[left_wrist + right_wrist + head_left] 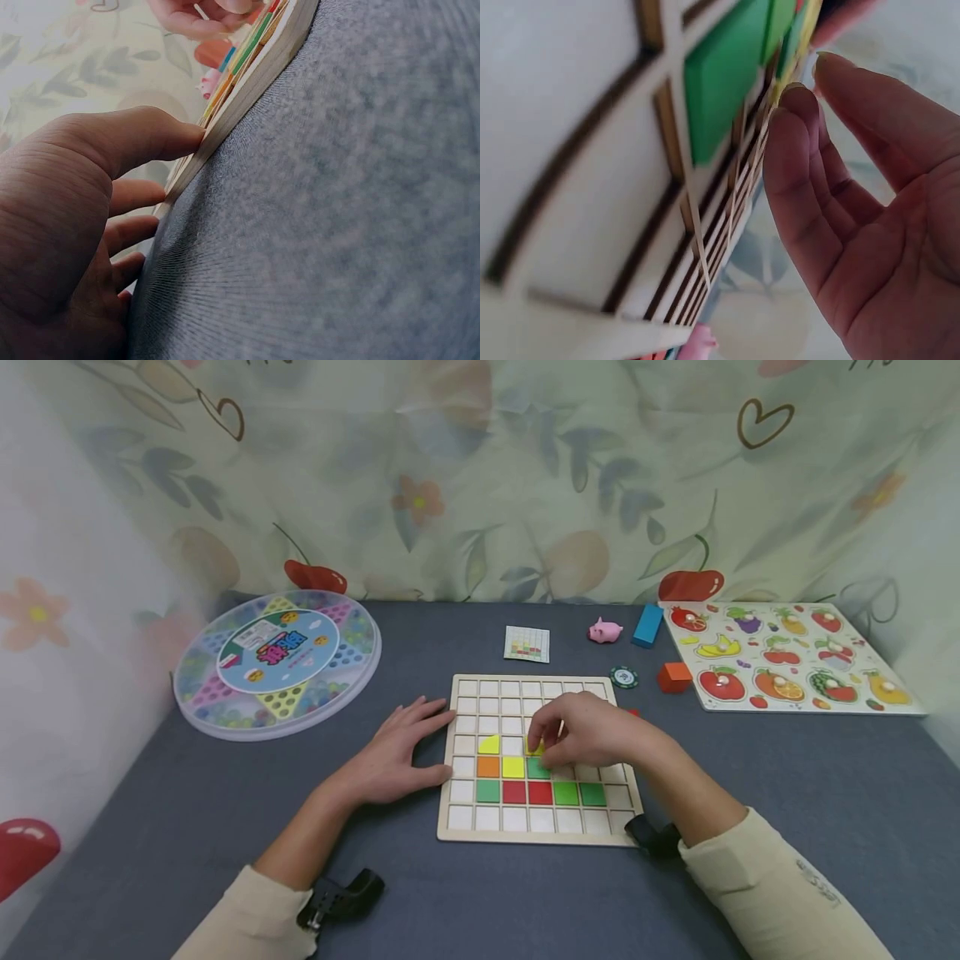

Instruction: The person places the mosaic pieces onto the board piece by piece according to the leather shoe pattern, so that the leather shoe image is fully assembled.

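A light wooden grid board (pixel 495 837) lies on the table, with several coloured square tiles in its cells. My left hand (pixel 393 752) rests at its left edge with fingers spread; in the left wrist view the thumb (pixel 161 139) touches the board's side. Over the middle of the grid, my right hand (pixel 588 731) has its thumb and fingers bent down on a yellow tile (pixel 532 748), which they pinch and partly hide. Just below that is a green tile (pixel 537 768). Orange (pixel 488 767), red (pixel 514 792) and light green (pixel 566 793) tiles sit nearby.
Behind the board lie a small pattern card (pixel 527 644), a pink pig (pixel 604 630), a blue block (pixel 647 626), a poker chip (pixel 623 677) and an orange cube (pixel 674 677). A fruit puzzle board (pixel 795 702) is at right, a round bead case (pixel 277 664) at left.
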Demonstrator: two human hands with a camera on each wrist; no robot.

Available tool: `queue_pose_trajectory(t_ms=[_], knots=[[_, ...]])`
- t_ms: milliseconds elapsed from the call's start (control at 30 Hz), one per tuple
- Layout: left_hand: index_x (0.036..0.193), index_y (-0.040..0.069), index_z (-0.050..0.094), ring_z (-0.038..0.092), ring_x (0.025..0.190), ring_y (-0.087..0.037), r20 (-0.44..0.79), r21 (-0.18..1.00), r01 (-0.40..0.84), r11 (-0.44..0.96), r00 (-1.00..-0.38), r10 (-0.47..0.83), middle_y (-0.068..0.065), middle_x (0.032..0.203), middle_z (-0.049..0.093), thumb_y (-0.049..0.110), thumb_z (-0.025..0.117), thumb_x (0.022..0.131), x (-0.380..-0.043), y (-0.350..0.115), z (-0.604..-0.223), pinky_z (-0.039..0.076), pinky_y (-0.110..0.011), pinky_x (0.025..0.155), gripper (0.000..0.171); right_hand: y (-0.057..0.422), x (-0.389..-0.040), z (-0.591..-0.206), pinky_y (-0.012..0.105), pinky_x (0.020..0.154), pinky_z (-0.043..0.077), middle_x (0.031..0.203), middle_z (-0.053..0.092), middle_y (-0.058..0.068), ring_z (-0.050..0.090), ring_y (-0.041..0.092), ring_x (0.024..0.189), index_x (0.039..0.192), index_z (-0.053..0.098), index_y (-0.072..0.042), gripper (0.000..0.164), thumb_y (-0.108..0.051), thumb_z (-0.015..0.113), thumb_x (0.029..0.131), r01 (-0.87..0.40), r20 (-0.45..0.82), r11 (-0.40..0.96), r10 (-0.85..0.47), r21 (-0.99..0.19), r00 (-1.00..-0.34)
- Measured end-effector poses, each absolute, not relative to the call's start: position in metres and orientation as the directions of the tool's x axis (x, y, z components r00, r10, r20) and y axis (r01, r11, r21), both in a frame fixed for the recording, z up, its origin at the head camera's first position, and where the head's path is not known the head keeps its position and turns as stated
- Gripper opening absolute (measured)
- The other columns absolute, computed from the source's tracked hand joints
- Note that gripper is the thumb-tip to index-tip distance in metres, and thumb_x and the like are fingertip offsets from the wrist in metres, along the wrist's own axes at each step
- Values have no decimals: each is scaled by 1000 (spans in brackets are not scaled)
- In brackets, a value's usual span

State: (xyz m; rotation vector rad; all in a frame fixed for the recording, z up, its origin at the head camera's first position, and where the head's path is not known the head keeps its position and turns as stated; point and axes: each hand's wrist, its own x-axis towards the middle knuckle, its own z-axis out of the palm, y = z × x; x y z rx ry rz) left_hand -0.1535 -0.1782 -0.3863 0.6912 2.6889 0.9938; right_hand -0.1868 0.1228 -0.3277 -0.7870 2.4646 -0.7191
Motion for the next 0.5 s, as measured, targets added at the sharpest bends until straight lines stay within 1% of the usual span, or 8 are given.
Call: queue_pose_trajectory(t_ms=[267, 500], knots=[[158, 10, 44, 11, 161, -39, -24, 652, 353, 671, -875, 483, -15, 169, 31, 35, 72, 93, -153, -178, -386, 6, -63, 128, 75, 146, -190, -316, 33, 72, 53, 89, 68, 2, 60, 21, 85, 101, 78, -12, 11, -9, 74, 92, -335, -236, 692, -591, -639, -771], [158, 11, 44, 12, 161, -40, -23, 648, 354, 675, -876, 482, -15, 168, 31, 37, 72, 93, -154, -177, -387, 6, -63, 128, 75, 173, -193, -310, 33, 70, 54, 94, 68, 3, 60, 22, 89, 108, 77, -13, 15, -13, 73, 94, -297, -237, 729, -532, -616, -813]])
